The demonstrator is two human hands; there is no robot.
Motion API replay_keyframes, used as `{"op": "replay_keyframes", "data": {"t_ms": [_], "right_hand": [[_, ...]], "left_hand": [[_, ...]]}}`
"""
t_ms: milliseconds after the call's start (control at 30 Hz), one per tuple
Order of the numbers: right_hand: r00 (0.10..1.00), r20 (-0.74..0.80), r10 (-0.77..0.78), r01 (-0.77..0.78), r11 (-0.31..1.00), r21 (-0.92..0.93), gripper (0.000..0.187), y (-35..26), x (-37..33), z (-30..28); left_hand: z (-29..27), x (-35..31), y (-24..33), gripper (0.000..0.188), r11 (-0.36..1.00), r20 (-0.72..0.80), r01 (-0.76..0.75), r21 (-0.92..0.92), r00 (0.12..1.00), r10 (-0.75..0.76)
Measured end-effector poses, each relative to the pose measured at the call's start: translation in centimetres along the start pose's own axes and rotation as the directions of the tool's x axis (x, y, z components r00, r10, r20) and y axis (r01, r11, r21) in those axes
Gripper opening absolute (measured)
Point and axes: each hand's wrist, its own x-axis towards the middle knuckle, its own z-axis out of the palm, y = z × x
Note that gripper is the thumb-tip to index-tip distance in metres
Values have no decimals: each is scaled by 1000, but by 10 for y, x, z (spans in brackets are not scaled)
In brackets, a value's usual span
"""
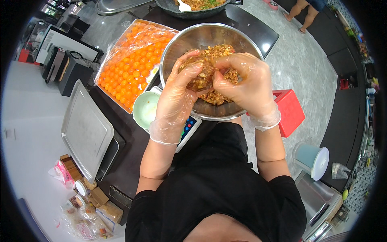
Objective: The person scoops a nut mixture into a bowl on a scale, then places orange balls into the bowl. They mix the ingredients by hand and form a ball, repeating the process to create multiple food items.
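Both of my hands wear clear plastic gloves and are raised over a large steel mixing bowl (244,38). My left hand (177,90) is curled round a sticky brown lump of nut filling (200,80), which shows chopped nuts and seeds. At the lump's right side, the fingertips of my right hand (248,80) are pinched together against it. More loose nut filling (219,50) lies in the bowl below. Beside my left wrist is a small pale green bowl (140,107), close to a digital scale (192,128) partly hidden by that hand.
Left of the bowl stands a tray of orange balls resembling egg yolks (129,76), partly under plastic film. Beyond is a dark pan (193,14) with a white spoon (184,5). A metal tray (88,125) sits left, a red stool (288,113) right. Another person's legs (302,14) show far off.
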Motion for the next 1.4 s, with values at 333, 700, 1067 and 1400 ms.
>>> {"op": "replay_keyframes", "data": {"t_ms": [333,700,1067,1400], "right_hand": [[882,278,381,-470,662,584,15,21,-1,-2],[988,76,136,-147,976,159,18,6,4,5],[941,44,336,-337,940,41,19,65,5,4],[934,135,330,-288,922,-258,15,80,-6,16]], "left_hand": [[-13,4,1,45,990,46,110,-91,993,-106],[-13,4,-4,39,998,-18,41,-41,999,-42],[-28,3,5,50,973,94,85,-213,993,-66],[-42,4,6,54,916,223,172,-362,970,-94]]}}
